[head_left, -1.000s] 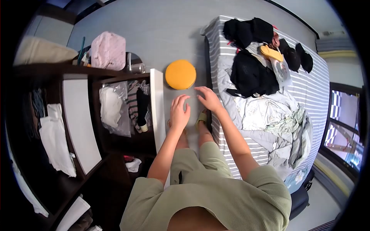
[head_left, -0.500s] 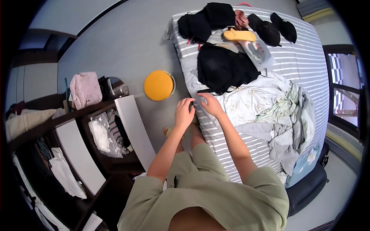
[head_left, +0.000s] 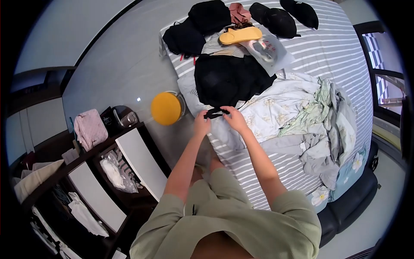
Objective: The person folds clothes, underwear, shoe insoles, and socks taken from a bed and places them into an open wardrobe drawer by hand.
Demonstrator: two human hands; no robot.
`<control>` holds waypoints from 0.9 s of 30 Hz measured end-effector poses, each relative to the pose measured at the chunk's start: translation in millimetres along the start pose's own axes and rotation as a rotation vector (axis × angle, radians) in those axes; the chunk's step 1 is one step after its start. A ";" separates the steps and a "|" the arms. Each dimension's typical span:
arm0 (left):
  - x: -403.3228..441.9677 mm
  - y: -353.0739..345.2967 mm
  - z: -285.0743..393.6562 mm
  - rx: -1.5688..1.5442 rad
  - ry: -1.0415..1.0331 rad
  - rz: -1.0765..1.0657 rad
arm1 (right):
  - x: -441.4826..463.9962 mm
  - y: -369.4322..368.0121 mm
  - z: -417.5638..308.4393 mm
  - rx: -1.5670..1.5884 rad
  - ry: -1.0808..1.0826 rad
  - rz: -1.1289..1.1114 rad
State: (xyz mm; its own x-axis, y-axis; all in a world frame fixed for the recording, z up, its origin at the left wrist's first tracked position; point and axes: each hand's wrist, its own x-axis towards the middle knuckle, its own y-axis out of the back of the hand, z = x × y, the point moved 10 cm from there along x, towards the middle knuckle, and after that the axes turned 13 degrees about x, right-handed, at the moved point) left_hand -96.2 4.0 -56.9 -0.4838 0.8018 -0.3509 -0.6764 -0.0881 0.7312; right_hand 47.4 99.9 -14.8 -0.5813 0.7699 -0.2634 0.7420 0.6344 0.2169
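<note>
A black garment (head_left: pixel 224 80) lies spread on the striped bed (head_left: pixel 332 56), its strap reaching toward the near edge. My left hand (head_left: pixel 202 124) is closed on the left end of that strap. The right part of the strap is pinched in my right hand (head_left: pixel 234 118), a short way off. Beyond the garment are a yellow flat object (head_left: pixel 240 35) and a clear plastic bag (head_left: pixel 269 54). To its right lies a crumpled pale floral cloth (head_left: pixel 276 105).
A yellow round stool (head_left: pixel 166 108) stands on the floor left of the bed. Open shelving (head_left: pixel 142 155) with clothes is at the left, a pink bag (head_left: pixel 90 128) on top. Black caps (head_left: pixel 280 21) lie on the far bed. A black chair (head_left: pixel 349 207) is at the lower right.
The view has turned and moved toward the bed. Both hands, empty and apart over the floor before, are now over the bed's edge and have taken hold of the black strap.
</note>
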 end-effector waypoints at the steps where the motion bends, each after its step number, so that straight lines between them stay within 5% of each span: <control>1: 7.4 -5.8 -8.6 -0.016 0.052 -0.023 | 2.5 -1.9 2.0 0.023 -0.014 -0.014; 7: 56.9 -27.4 -65.3 -0.150 0.228 -0.020 | 22.5 -36.5 22.5 0.076 -0.004 -0.146; 9: 71.1 -53.3 -107.6 -0.492 0.461 0.005 | 28.1 -47.1 26.0 0.088 -0.030 -0.184; 12: 70.3 -53.8 -84.4 -0.991 0.796 -0.076 | 35.6 -58.4 35.6 0.020 -0.036 -0.240; 19: 104.8 -72.5 -120.3 -0.737 0.822 -0.256 | 45.7 -58.5 46.6 -0.038 -0.079 -0.256; 27: 114.9 -28.4 -58.2 -0.877 0.508 -0.027 | 50.9 -45.6 36.7 0.096 -0.082 -0.128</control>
State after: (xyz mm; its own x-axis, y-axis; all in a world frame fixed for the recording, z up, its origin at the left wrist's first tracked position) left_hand -164.9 64.2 -152.0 -0.5031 0.4815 -0.7177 -0.7609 -0.6405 0.1038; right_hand -3.8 107.7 -72.6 -0.6472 0.6722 -0.3596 0.6942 0.7146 0.0863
